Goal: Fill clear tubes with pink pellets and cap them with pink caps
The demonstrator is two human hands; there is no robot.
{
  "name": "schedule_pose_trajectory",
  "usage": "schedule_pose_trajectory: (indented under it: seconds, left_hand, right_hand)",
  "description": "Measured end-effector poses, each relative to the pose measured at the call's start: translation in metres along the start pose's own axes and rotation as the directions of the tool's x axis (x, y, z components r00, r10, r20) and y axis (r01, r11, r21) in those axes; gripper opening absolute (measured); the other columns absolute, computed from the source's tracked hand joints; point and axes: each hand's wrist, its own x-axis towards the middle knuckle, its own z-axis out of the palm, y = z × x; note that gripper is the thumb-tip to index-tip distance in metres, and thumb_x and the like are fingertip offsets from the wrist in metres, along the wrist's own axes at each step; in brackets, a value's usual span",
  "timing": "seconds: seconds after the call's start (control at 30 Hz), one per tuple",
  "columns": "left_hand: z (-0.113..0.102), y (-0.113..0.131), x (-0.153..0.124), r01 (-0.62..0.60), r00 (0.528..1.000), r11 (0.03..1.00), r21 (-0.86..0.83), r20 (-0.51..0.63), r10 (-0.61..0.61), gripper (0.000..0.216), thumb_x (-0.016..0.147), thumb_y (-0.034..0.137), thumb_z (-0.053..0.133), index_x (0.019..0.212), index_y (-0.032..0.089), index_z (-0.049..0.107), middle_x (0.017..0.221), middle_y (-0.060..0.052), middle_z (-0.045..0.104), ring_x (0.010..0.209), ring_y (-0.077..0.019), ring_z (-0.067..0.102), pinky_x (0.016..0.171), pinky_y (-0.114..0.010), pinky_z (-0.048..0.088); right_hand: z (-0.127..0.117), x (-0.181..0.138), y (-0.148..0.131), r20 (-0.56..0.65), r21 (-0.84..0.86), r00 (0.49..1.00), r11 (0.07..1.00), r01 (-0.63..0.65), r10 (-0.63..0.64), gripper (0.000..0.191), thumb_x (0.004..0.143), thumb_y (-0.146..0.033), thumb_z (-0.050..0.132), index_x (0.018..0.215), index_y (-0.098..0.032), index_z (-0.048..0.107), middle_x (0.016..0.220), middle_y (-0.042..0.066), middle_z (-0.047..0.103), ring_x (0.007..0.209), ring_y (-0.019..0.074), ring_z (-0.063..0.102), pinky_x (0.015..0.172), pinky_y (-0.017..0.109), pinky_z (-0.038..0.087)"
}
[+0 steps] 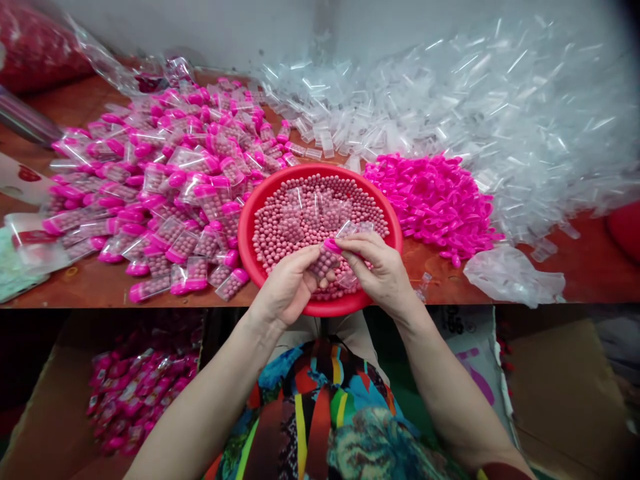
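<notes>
My left hand (289,283) is closed round a small clear tube (325,260) filled with pink beads, held over the near rim of a red bowl (247,220). My right hand (379,267) pinches a pink cap (333,245) at the tube's top, and another clear tube shows under its fingers. The bowl holds a heap of pink beads (310,207) with several empty clear tubes lying on it.
A pile of filled, capped tubes (165,173) covers the wooden table left of the bowl. Loose pink caps (435,200) lie to the right, with a big heap of empty clear tubes (475,113) behind. A cardboard box of filled tubes (135,393) sits below left.
</notes>
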Motion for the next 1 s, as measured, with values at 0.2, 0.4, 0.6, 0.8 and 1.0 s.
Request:
schedule_pose_trajectory:
  seconds: [0.2,0.4,0.6,0.8,1.0]
  left_hand:
    - [-0.006,0.004,0.002,0.022,0.999,0.998,-0.057,-0.041,-0.025,0.018,0.088,0.019,0.057,0.083,0.010,0.073,0.080,-0.008,0.072,0.069,-0.0137,0.064,0.060,-0.024,0.051]
    - [-0.004,-0.002,0.002,-0.068,0.998,0.998,0.011,0.009,0.068,0.016,0.081,0.022,0.074,0.093,0.012,0.074,0.087,-0.005,0.071,0.072,-0.0111,0.062,0.066,-0.022,0.051]
    - [-0.003,-0.004,0.001,-0.044,0.997,0.997,0.061,0.071,0.039,0.026,0.078,0.028,0.078,0.099,0.013,0.073,0.084,-0.004,0.068,0.066,-0.0089,0.058,0.059,-0.020,0.044]
    - [-0.004,-0.007,0.001,-0.104,0.992,0.988,0.111,0.088,0.095,0.023,0.081,0.032,0.075,0.094,0.013,0.072,0.081,-0.003,0.064,0.064,-0.0075,0.055,0.055,-0.018,0.041]
    - [-0.004,-0.012,-0.001,-0.180,0.982,0.948,0.261,0.101,0.159,0.025,0.086,0.037,0.071,0.094,0.013,0.071,0.072,-0.001,0.058,0.061,-0.0067,0.049,0.051,-0.017,0.035]
  right_hand:
    - [0.000,0.000,0.014,-0.062,-0.137,0.997,0.990,0.028,-0.037,0.027,0.094,-0.019,0.056,0.112,-0.029,0.073,0.105,0.007,0.072,0.102,0.0241,0.063,0.092,0.046,0.053]
    - [0.010,0.002,-0.008,-0.116,0.165,0.974,0.971,-0.173,0.193,0.019,0.093,-0.022,0.061,0.106,-0.026,0.073,0.104,0.003,0.073,0.100,0.0189,0.068,0.094,0.038,0.054]
    - [0.015,0.001,-0.013,-0.143,0.151,0.974,0.977,-0.152,0.174,0.016,0.093,-0.020,0.061,0.102,-0.024,0.073,0.099,0.004,0.072,0.097,0.0180,0.068,0.090,0.035,0.055]
    - [0.008,-0.001,-0.014,-0.055,-0.004,0.998,0.999,-0.038,0.038,0.019,0.095,-0.017,0.057,0.106,-0.021,0.072,0.103,0.008,0.072,0.100,0.0189,0.068,0.091,0.037,0.056]
    - [-0.012,0.001,-0.013,0.109,-0.059,0.992,0.996,0.068,-0.061,0.018,0.096,-0.018,0.055,0.105,-0.019,0.071,0.104,0.009,0.071,0.098,0.0178,0.068,0.087,0.033,0.057]
